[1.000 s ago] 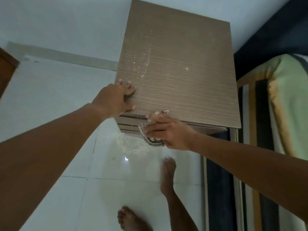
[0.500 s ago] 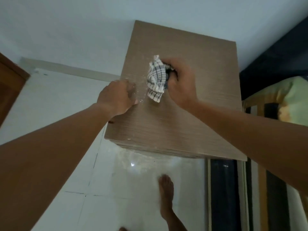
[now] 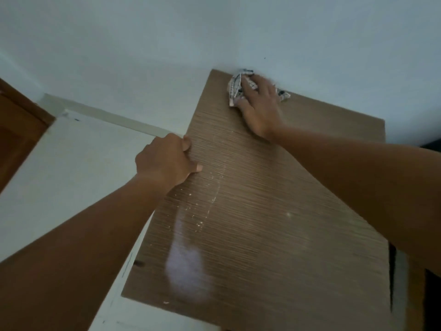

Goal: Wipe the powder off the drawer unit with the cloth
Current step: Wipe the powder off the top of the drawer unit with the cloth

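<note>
The drawer unit (image 3: 274,223) fills the middle of the view, its brown wood-grain top seen from above. White powder (image 3: 205,211) streaks the left half of the top, with a pale patch near the front. My right hand (image 3: 259,108) presses a crumpled checked cloth (image 3: 236,88) flat at the far left corner of the top, against the wall. My left hand (image 3: 167,161) rests on the left edge of the top, fingers curled over it, holding nothing.
A pale wall (image 3: 214,39) stands directly behind the unit. White floor tiles (image 3: 71,175) lie to the left, with a brown wooden door (image 3: 16,130) at the far left. A dark gap (image 3: 393,271) runs along the unit's right side.
My right hand has carried the cloth from the front edge, across the top, to the far corner by the wall. The view has moved closer over the top. My left hand stays on the left edge.
</note>
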The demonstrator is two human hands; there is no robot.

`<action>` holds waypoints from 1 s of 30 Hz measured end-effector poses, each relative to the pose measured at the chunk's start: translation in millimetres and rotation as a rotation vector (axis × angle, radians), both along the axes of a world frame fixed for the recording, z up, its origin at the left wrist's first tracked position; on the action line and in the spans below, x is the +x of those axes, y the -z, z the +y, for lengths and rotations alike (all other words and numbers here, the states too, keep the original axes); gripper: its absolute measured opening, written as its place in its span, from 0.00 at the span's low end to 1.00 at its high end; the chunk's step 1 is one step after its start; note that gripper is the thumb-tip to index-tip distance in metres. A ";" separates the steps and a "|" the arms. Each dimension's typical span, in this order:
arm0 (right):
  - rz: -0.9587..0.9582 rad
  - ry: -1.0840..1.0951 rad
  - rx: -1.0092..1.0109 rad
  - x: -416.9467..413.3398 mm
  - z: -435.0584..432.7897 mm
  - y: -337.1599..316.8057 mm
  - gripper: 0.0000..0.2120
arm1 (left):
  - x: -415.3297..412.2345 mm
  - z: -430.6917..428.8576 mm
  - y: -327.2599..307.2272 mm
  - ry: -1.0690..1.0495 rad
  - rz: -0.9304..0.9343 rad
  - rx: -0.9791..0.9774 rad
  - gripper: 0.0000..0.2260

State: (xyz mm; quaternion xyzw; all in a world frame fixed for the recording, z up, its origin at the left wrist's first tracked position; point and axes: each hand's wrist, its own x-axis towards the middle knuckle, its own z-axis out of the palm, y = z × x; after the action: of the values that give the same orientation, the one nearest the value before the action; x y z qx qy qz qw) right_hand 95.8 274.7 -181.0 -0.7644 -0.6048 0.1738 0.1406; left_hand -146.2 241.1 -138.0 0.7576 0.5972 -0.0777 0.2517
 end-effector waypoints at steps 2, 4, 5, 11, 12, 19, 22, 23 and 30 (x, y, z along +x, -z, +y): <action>-0.102 -0.071 -0.015 -12.2 11.1 10.2 0.33 | 0.7 0.6 -0.4 0.002 0.008 0.011 0.32; -0.131 -0.168 -0.016 -20.4 27.0 7.2 0.32 | -0.5 0.0 1.1 -0.003 0.002 0.011 0.32; -0.149 -0.220 -0.026 -22.6 33.7 5.2 0.31 | -1.4 -0.3 2.0 -0.009 -0.006 0.008 0.32; -0.184 -0.310 -0.029 -26.8 21.0 8.6 0.29 | -2.4 -3.7 3.5 -0.006 -0.008 0.038 0.31; -0.187 -0.299 -0.024 -29.5 11.8 10.2 0.29 | -2.6 -3.5 4.7 -0.011 -0.019 0.041 0.31; -0.177 -0.235 -0.038 -79.8 -62.5 17.1 0.29 | -32.1 -28.4 22.0 -0.219 -0.402 -0.056 0.26; -0.195 -0.284 -0.058 -112.2 -104.1 12.6 0.28 | -71.4 -63.6 28.8 -0.297 -0.534 -0.057 0.20; -0.199 -0.306 -0.063 -123.7 -120.7 11.7 0.28 | -83.6 -75.7 30.6 -0.319 -0.555 -0.064 0.18; -0.183 -0.420 -0.060 -202.9 -244.1 5.6 0.25 | -139.0 -139.4 23.9 -0.328 -0.499 -0.072 0.13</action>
State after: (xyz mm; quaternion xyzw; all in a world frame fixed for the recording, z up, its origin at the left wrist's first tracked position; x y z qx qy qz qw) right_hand -107.1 30.6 -186.6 -0.6381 -0.7555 0.1470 0.0228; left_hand -285.2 101.7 -161.8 0.6372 0.6283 0.1312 0.4265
